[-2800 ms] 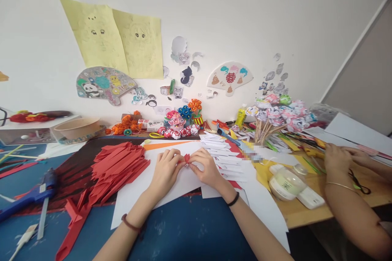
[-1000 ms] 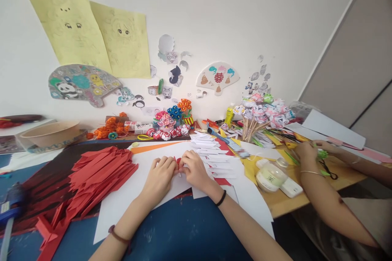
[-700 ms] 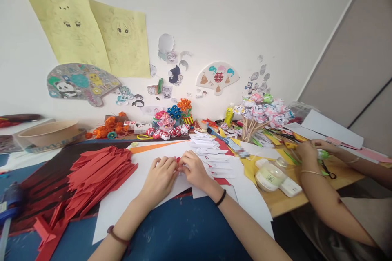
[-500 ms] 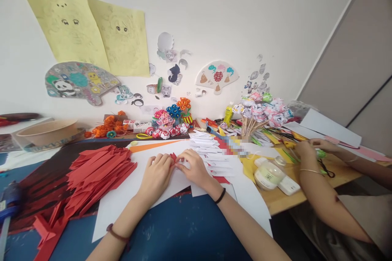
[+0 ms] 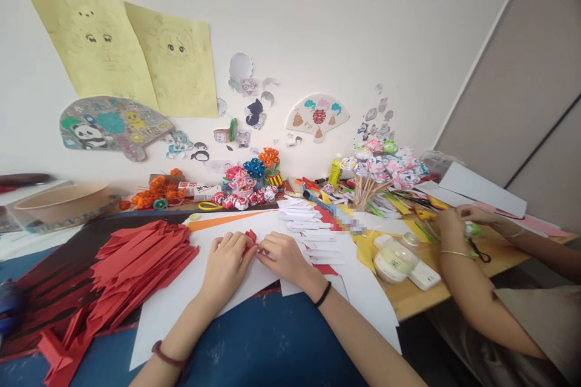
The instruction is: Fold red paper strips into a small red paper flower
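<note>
Red folded paper (image 5: 250,238) is pinched between the left hand (image 5: 230,257) and the right hand (image 5: 282,257), above white sheets (image 5: 170,290). Left lies a red strip pile (image 5: 140,266); beyond, paper flowers (image 5: 239,179) line the wall.

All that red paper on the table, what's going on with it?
Someone's left hand and right hand meet over white sheets, pinching a small red paper piece between the fingertips. A heap of folded red strips lies to the left, and folded white strips lie to the right. Farther right, another person's hands handle something green and white, near a bunch of paper flowers.
</note>
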`<state>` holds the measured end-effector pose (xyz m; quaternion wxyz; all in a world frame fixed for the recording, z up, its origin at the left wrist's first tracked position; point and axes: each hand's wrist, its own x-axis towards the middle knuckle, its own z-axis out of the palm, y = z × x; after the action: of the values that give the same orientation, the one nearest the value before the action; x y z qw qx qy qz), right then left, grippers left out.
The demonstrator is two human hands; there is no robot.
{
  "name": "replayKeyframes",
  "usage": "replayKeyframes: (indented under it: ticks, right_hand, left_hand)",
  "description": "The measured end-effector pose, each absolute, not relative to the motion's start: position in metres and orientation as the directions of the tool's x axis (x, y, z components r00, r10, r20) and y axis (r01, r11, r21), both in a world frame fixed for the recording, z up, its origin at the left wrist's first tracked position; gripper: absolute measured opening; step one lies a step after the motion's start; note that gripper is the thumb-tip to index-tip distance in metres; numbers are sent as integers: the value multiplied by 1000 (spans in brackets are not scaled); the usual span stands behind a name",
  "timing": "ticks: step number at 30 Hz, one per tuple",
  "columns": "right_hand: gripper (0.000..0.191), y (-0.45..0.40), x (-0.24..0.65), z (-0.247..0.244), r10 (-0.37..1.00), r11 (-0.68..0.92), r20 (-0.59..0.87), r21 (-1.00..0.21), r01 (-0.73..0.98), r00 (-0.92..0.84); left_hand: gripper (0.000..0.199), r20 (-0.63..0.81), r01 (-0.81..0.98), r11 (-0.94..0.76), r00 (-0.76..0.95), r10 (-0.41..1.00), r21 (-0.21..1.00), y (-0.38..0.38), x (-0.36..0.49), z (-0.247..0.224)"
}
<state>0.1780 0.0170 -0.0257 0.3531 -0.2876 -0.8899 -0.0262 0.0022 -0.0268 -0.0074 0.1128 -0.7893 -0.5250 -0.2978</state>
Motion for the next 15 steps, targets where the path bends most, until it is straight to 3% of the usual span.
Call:
replayKeyframes:
  ticks: [6, 15]
  right_hand:
    - [21, 16, 179, -25, 443, 862, 628, -104, 496, -640]
    - [22, 13, 178, -27, 415, 873, 621, -66, 484, -665]
  left_hand:
    - [23, 568, 890, -436, 291, 770, 135, -25, 1, -10]
    - [19, 559, 913, -408, 337, 758, 3, -22, -1, -13]
